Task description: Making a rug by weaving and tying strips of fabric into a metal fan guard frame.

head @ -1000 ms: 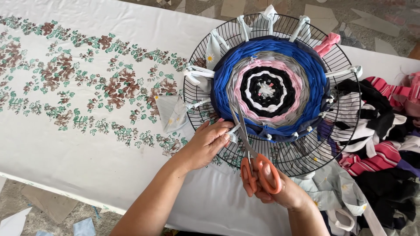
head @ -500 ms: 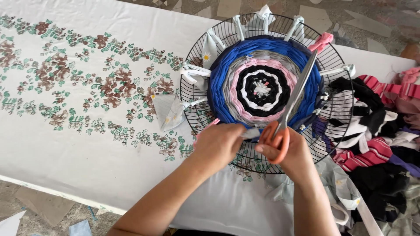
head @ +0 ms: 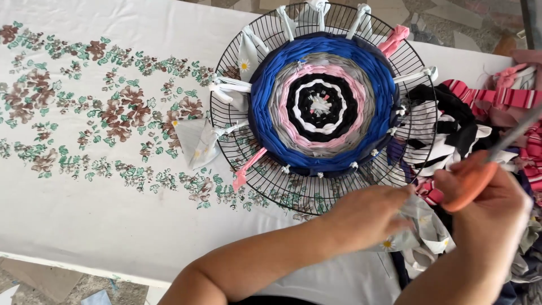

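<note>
A round black wire grille (head: 237,147) lies on the floral cloth, with a woven disc of fabric strips (head: 323,104) in blue, grey, pink, black and white at its middle. My right hand (head: 490,208) grips orange-handled scissors (head: 473,182), blades pointing up to the right, over the fabric heap. My left hand (head: 370,217) sits just below the grille's near rim, fingers closed on a pale daisy-print scrap (head: 420,231).
A heap of cloth scraps (head: 480,130) in black, white, pink and striped red lies right of the grille. A white tablecloth with a floral band (head: 101,118) covers the table; its near edge (head: 84,265) runs bottom left above a stone floor.
Both hands moved right, away from the grille's lower rim toward the fabric heap. The scissors swung off the weave and now point right. My left hand has taken hold of a pale scrap.
</note>
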